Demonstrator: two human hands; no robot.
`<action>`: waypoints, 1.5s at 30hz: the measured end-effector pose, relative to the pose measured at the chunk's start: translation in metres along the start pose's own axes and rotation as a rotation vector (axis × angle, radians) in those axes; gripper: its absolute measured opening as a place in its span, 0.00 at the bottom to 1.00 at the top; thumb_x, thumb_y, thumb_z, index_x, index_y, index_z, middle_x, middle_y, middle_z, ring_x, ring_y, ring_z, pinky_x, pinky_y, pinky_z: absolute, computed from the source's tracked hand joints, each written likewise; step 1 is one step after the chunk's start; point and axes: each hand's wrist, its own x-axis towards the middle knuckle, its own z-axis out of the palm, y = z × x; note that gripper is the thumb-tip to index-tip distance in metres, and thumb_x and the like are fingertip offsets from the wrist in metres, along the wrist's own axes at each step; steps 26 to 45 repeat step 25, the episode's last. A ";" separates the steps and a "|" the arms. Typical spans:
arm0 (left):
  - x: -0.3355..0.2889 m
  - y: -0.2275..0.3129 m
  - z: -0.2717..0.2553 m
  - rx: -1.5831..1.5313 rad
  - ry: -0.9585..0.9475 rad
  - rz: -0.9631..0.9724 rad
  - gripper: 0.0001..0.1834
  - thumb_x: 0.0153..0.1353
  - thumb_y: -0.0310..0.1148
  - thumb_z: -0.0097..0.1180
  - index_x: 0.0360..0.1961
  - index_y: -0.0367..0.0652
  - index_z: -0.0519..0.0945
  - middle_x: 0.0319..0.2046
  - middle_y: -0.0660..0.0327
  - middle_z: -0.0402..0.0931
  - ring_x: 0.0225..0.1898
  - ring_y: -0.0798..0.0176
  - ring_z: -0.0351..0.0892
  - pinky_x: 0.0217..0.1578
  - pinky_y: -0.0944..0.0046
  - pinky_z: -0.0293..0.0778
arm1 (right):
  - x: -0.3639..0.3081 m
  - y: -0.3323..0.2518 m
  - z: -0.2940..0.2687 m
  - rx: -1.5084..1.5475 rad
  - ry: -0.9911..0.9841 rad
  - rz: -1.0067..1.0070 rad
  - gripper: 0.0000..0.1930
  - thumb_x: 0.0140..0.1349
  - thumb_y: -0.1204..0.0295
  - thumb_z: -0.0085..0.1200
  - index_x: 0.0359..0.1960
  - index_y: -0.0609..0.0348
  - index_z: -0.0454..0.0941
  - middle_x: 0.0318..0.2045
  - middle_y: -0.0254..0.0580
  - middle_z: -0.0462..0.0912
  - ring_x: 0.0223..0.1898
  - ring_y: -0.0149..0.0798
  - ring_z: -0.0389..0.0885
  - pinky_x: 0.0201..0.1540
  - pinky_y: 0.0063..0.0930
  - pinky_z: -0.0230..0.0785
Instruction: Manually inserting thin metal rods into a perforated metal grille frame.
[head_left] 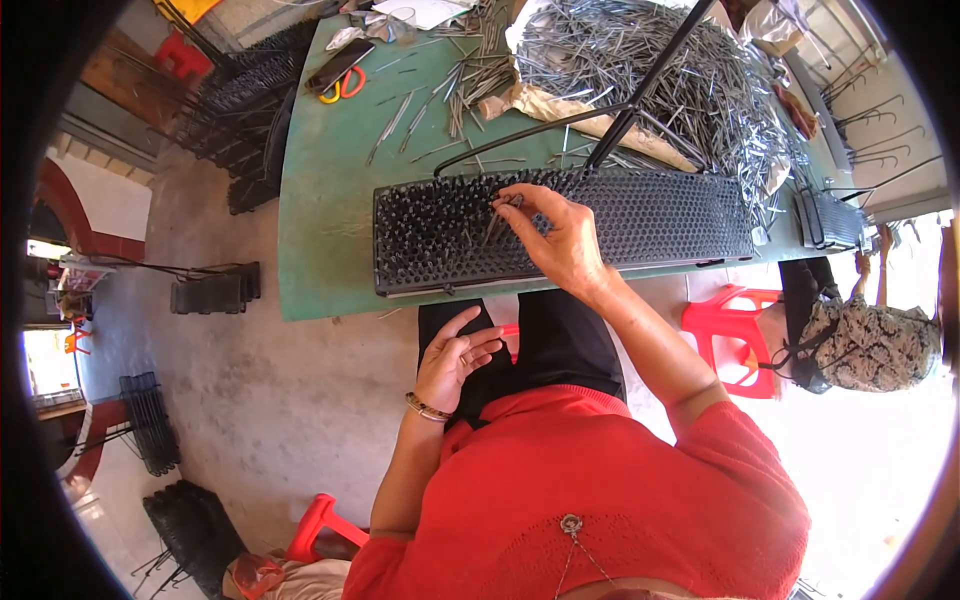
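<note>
On the green table (325, 220), close to its near edge, lies a long black rack (650, 225) full of small holes. Thin dark rods stand packed in its left part, while the holes farther right look bare. My right hand (562, 240) is above the middle of the rack, thumb and fingers pinched on a thin metal rod (490, 232) that points down at the holes. Below the table edge, over my lap, my left hand (457, 360) has its fingers apart and partly bent, with nothing visible in it.
A large heap of metal rods (660, 70) on paper covers the table's far right. Scissors (343, 86) and loose rods lie at the far left. A black metal frame (628, 108) rises behind the rack. Right of me are a red stool (735, 330) and another person (870, 345).
</note>
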 end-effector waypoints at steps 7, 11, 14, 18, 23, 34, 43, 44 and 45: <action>-0.001 -0.002 -0.001 0.046 0.046 0.043 0.25 0.64 0.29 0.40 0.64 0.44 0.62 0.48 0.49 0.77 0.45 0.62 0.79 0.45 0.66 0.74 | -0.003 -0.002 0.003 -0.096 0.059 -0.090 0.11 0.55 0.75 0.60 0.40 0.60 0.79 0.30 0.43 0.83 0.30 0.32 0.82 0.32 0.24 0.73; -0.001 -0.004 -0.001 0.033 0.054 0.020 0.24 0.63 0.28 0.39 0.61 0.40 0.66 0.44 0.49 0.79 0.42 0.62 0.81 0.42 0.66 0.75 | -0.004 -0.002 0.004 -0.057 0.058 -0.026 0.10 0.55 0.76 0.60 0.40 0.60 0.79 0.30 0.43 0.83 0.30 0.33 0.82 0.32 0.24 0.73; 0.000 -0.007 -0.005 0.049 0.076 0.009 0.22 0.61 0.27 0.38 0.55 0.35 0.72 0.38 0.50 0.81 0.36 0.62 0.82 0.37 0.67 0.77 | -0.005 -0.002 0.004 -0.035 0.048 0.014 0.10 0.55 0.76 0.60 0.40 0.61 0.79 0.30 0.43 0.83 0.31 0.33 0.82 0.34 0.24 0.73; 0.002 -0.008 -0.005 0.086 0.095 0.032 0.19 0.59 0.28 0.38 0.47 0.33 0.77 0.32 0.52 0.82 0.30 0.63 0.82 0.32 0.69 0.76 | -0.007 0.004 0.005 -0.069 0.014 -0.070 0.10 0.56 0.77 0.60 0.40 0.61 0.79 0.31 0.43 0.83 0.32 0.34 0.82 0.36 0.26 0.73; 0.006 -0.014 -0.012 0.122 0.097 0.043 0.19 0.58 0.28 0.39 0.45 0.34 0.79 0.30 0.53 0.82 0.28 0.63 0.82 0.31 0.70 0.76 | 0.000 0.001 0.003 -0.034 -0.074 -0.186 0.09 0.56 0.74 0.58 0.40 0.59 0.79 0.30 0.44 0.82 0.32 0.46 0.80 0.37 0.35 0.73; 0.008 -0.020 -0.015 0.207 0.150 0.076 0.18 0.54 0.25 0.44 0.44 0.35 0.79 0.30 0.52 0.82 0.28 0.62 0.82 0.31 0.68 0.76 | 0.002 0.000 0.002 -0.060 -0.173 -0.246 0.10 0.56 0.73 0.58 0.41 0.58 0.78 0.31 0.45 0.82 0.34 0.47 0.80 0.40 0.37 0.73; 0.008 -0.020 -0.015 0.207 0.150 0.076 0.18 0.54 0.25 0.44 0.44 0.35 0.79 0.30 0.52 0.82 0.28 0.62 0.82 0.31 0.68 0.76 | 0.002 0.000 0.002 -0.060 -0.173 -0.246 0.10 0.56 0.73 0.58 0.41 0.58 0.78 0.31 0.45 0.82 0.34 0.47 0.80 0.40 0.37 0.73; 0.008 -0.020 -0.015 0.207 0.150 0.076 0.18 0.54 0.25 0.44 0.44 0.35 0.79 0.30 0.52 0.82 0.28 0.62 0.82 0.31 0.68 0.76 | 0.002 0.000 0.002 -0.060 -0.173 -0.246 0.10 0.56 0.73 0.58 0.41 0.58 0.78 0.31 0.45 0.82 0.34 0.47 0.80 0.40 0.37 0.73; 0.008 -0.020 -0.015 0.207 0.150 0.076 0.18 0.54 0.25 0.44 0.44 0.35 0.79 0.30 0.52 0.82 0.28 0.62 0.82 0.31 0.68 0.76 | 0.002 0.000 0.002 -0.060 -0.173 -0.246 0.10 0.56 0.73 0.58 0.41 0.58 0.78 0.31 0.45 0.82 0.34 0.47 0.80 0.40 0.37 0.73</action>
